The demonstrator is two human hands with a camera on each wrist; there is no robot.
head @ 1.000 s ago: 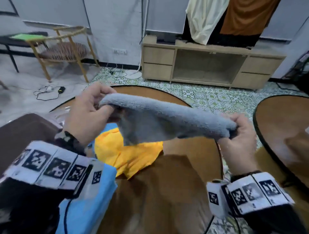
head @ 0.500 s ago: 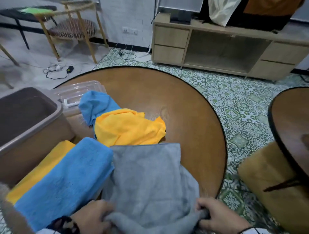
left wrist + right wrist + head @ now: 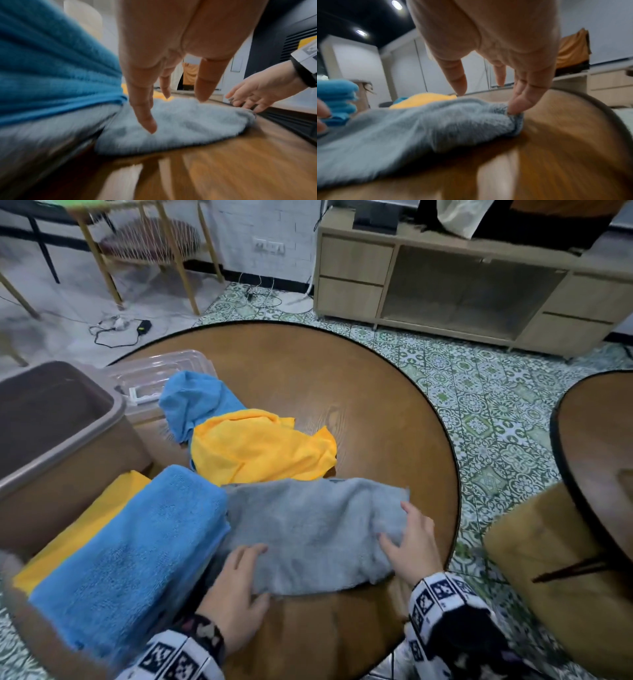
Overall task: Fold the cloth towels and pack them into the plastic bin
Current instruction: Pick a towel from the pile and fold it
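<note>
A grey towel lies folded on the round wooden table, close to its near edge. My left hand rests flat on the towel's near left corner with its fingers straight. My right hand presses the towel's right end with straight fingers. Neither hand grips anything. A folded blue towel lies on a folded yellow one at lower left; what they rest in is blurred. Behind the grey towel lie a crumpled yellow towel and a crumpled blue towel.
A grey-brown plastic bin stands at the table's left, nothing showing inside. Its clear lid lies beside it. A second round table and a tan stool are to the right. The tiled floor lies beyond.
The grey towel was held up between both hands, then laid on the table. Now it lies folded over and both hands have let go and rest flat on it.
</note>
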